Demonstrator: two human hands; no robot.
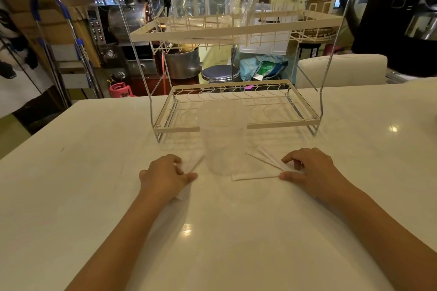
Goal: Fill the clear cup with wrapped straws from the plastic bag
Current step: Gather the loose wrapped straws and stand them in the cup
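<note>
The clear cup (pixel 222 139) stands upright on the white table, just in front of the dish rack. My left hand (pixel 165 176) rests on the table to the cup's left, fingers closed on a blurred bunch of wrapped straws (pixel 192 160). To the right of the cup my right hand (pixel 309 168) pinches the ends of several white wrapped straws (pixel 260 165) that fan out flat on the table toward the cup. A clear plastic bag (pixel 212 4) lies on the rack's top shelf with more straws inside.
A two-tier cream wire dish rack (pixel 236 123) stands behind the cup on the white table (pixel 212 243). Beyond the table's far edge are a stool, a metal pot, machines and a white chair.
</note>
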